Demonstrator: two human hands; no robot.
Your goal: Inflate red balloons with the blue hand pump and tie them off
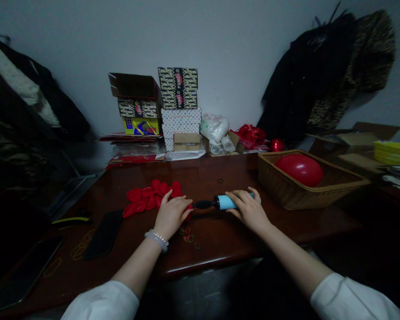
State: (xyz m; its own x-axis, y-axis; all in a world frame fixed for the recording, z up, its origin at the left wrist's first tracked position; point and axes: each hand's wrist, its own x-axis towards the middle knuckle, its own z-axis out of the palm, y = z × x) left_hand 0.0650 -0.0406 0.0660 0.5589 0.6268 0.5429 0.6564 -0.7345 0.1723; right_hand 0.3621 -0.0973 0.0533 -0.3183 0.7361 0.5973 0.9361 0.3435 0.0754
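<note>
A blue hand pump (225, 202) with a black nozzle lies across the dark wooden table (220, 240). My right hand (248, 208) is wrapped round its blue barrel. My left hand (171, 213), with a bead bracelet on the wrist, is closed at the nozzle tip, pinching a red uninflated balloon (189, 209) there. Just behind the left hand lies a heap of several flat red balloons (150, 195). A wicker basket (286, 195) to the right holds one inflated red balloon (300, 170).
Small rubber bands (188, 235) lie near the front edge. A black phone (103, 233) and a tablet (23, 273) lie at the left. Stacked boxes (173, 104), plastic bags and red ribbon stand along the wall. Dark coats (323, 75) hang at right.
</note>
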